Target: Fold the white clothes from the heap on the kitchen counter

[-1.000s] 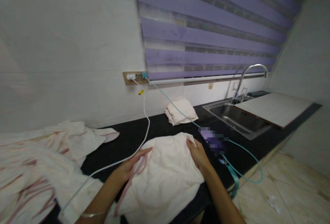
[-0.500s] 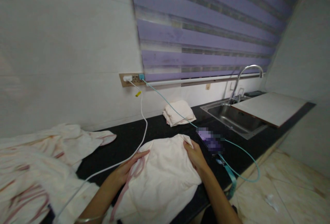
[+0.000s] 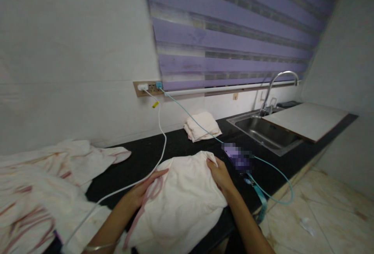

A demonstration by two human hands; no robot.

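A cream cloth with a pink strap (image 3: 184, 195) lies spread on the black counter (image 3: 181, 147) in front of me. My left hand (image 3: 143, 189) rests flat on its left side, over the pink strap. My right hand (image 3: 220, 176) presses on the cloth's upper right corner, fingers bent on the fabric. A white cable (image 3: 159, 129) runs from the wall socket past my left hand.
A folded cream cloth (image 3: 201, 126) sits by the wall. A heap of pink-streaked cloth (image 3: 41, 184) lies at left. A blurred purple phone (image 3: 238, 157) on a teal cable (image 3: 274, 172) lies right of my hand. A steel sink (image 3: 264, 131), tap (image 3: 277, 82) and white board (image 3: 308, 119) are at right.
Both hands stay on the cloth in nearly the same pose. The view has shifted slightly, so everything sits a little lower left.
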